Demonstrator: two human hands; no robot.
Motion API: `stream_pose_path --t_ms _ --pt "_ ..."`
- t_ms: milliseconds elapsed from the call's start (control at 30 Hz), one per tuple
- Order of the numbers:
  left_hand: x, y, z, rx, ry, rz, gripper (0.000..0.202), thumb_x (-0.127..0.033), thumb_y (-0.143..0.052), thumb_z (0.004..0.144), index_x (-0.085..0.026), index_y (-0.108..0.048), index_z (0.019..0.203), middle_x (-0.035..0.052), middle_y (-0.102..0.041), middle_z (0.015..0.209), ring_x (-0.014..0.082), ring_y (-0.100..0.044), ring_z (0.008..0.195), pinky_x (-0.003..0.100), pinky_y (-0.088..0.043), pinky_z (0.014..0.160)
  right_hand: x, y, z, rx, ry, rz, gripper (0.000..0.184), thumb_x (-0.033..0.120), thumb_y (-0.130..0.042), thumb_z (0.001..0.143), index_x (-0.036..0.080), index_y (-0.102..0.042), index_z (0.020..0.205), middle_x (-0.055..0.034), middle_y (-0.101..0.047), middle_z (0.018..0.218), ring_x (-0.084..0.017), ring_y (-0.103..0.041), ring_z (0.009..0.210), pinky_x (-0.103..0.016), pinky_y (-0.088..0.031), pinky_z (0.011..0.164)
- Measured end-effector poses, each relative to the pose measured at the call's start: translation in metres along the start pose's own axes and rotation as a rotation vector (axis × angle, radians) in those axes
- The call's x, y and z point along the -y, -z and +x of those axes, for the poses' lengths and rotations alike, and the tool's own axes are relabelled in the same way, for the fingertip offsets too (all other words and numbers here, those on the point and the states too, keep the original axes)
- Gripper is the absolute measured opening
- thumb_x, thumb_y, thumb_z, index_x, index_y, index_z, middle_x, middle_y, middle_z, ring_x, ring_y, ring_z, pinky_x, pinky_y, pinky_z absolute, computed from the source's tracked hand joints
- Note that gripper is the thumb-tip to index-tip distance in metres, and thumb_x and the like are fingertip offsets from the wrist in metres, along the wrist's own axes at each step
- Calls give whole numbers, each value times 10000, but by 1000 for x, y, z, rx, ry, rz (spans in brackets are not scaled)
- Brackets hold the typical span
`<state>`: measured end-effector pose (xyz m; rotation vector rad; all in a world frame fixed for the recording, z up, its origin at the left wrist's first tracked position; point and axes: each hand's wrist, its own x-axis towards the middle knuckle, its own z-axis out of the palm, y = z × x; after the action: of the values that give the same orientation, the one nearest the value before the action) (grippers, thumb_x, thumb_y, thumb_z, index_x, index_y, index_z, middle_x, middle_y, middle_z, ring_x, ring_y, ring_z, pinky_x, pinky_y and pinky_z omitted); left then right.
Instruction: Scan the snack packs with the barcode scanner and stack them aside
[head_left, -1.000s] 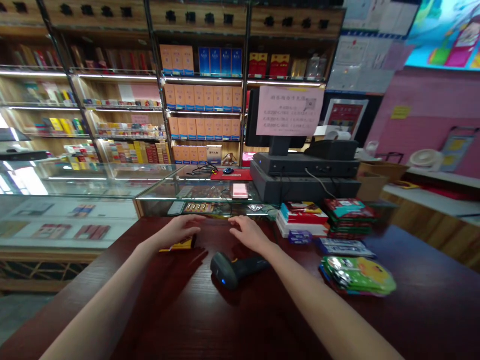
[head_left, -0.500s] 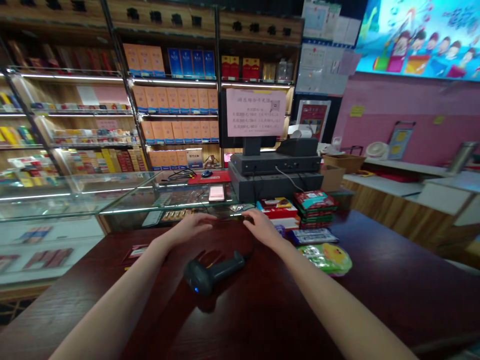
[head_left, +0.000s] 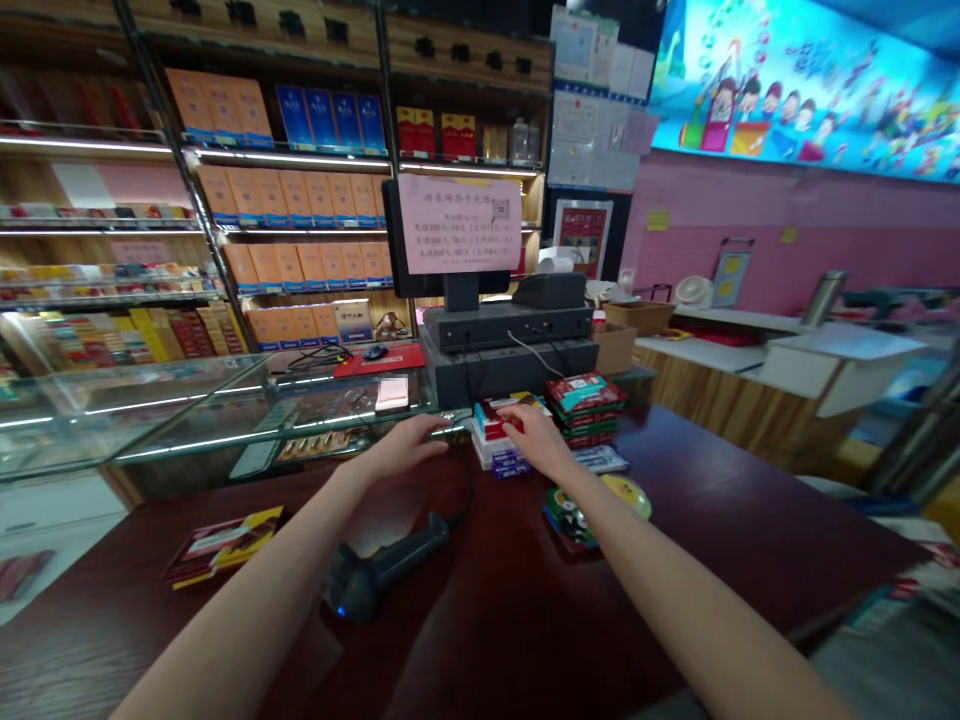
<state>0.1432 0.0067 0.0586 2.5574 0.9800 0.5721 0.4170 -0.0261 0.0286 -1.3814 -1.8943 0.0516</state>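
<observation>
Red pkgs [head_left: 487,430] half-hidden under R hand [head_left: 536,440]

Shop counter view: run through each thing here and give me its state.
Red pack stack: piled flat.
Right hand: open, touching the stack's top pack.
Left hand: open, holding nothing.
Barcode scanner: lying on its side, blue light on.
Pink notice: upright, fixed to the monitor.
</observation>
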Motion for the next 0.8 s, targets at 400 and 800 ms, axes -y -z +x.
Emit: stream_pose_path --t_ms 400,800 --pt "-2 -51 52 -171 -39 244 693 -448 -626 888 -221 -393 1500 174 -435 1531 319 -386 1433 517 -336 1153 -38 16 -4 -62 -65 -242 413 232 -583 900 141 -637 1300 -162 -585 1363 -293 -506 1286 -433 -373 1119" --pt "-40 -75 62 -48 148 391 742 -628 -438 944 -298 -220 1573 152 -286 1629 359 -139 1532 607 -247 1167 -50 5 -8 89 -166 -283 643 489 -490 971 175 -400 1524 -200 -328 1598 -353 -194 1519 -504 -234 1192"
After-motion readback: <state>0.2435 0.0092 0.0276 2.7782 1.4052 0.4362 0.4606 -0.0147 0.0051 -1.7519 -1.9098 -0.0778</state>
